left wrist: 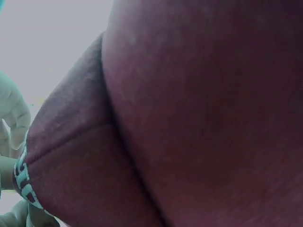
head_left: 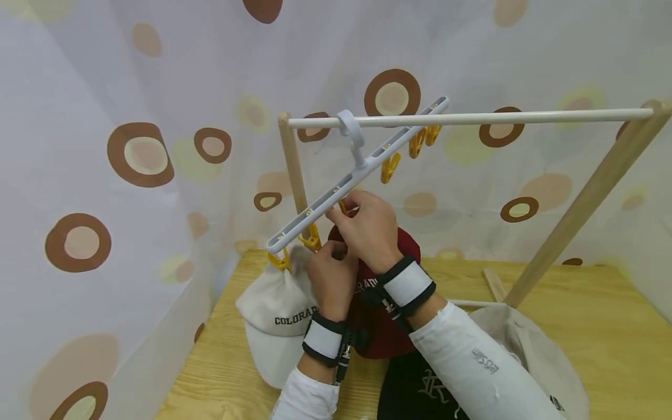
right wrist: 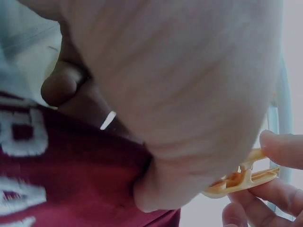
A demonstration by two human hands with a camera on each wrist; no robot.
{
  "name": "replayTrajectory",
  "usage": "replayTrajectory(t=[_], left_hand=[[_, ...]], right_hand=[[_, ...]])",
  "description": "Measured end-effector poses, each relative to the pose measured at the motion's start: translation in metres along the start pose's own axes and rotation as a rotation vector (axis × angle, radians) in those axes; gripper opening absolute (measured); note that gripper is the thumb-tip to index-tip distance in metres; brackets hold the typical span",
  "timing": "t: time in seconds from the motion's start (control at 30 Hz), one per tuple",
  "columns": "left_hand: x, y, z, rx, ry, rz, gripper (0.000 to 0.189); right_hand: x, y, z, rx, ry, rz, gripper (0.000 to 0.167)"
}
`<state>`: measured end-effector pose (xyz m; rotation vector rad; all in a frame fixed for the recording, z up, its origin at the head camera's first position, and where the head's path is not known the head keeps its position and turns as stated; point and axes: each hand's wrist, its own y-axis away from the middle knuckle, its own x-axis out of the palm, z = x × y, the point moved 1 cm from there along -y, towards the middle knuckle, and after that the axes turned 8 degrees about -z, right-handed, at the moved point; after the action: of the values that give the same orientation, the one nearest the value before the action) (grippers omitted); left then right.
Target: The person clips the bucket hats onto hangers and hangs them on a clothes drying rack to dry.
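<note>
A dark red cap (head_left: 404, 245) with pale lettering hangs from my left hand (head_left: 333, 277), whose thumb and fingers pinch its edge. Just above it, my right hand (head_left: 370, 227) pinches a yellow clip (right wrist: 244, 177) on the white hanger (head_left: 362, 169); in the right wrist view the clip lies beside the cap's edge. A white cap (head_left: 278, 303) lettered "COLORADO" hangs from a yellow clip (head_left: 280, 261) at the hanger's near end. Another yellow clip (head_left: 311, 239) is close to my left hand. The red cap (left wrist: 199, 118) fills most of the left wrist view.
The hanger hooks over a white rail (head_left: 499, 118) with wooden legs (head_left: 583, 204). Further yellow clips (head_left: 389, 168) dangle toward its far end. A black cap (head_left: 415, 388) and a beige cap (head_left: 551, 356) lie on the wooden table (head_left: 619, 326), partly behind my right arm. A patterned curtain (head_left: 157, 76) stands behind.
</note>
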<state>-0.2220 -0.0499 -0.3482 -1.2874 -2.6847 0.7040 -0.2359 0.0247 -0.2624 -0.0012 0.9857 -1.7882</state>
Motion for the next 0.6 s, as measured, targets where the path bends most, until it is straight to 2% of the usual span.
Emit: replayTrajectory(t=[0.23, 0.47, 0.6], left_hand=[[0.0034, 0.0000, -0.0039, 0.030, 0.034, -0.060, 0.015], [0.0045, -0.0004, -0.0047, 0.062, 0.052, -0.089, 0.013], [0.0042, 0.0005, -0.0046, 0.059, 0.065, -0.094, 0.013]], right_hand=[[0.0015, -0.0015, -0.0015, -0.001, -0.027, -0.035, 0.019], [0.0037, -0.0002, 0.0010, 0.017, -0.047, -0.037, 0.018], [0.0049, 0.0009, 0.0015, 0.018, -0.055, -0.034, 0.017]])
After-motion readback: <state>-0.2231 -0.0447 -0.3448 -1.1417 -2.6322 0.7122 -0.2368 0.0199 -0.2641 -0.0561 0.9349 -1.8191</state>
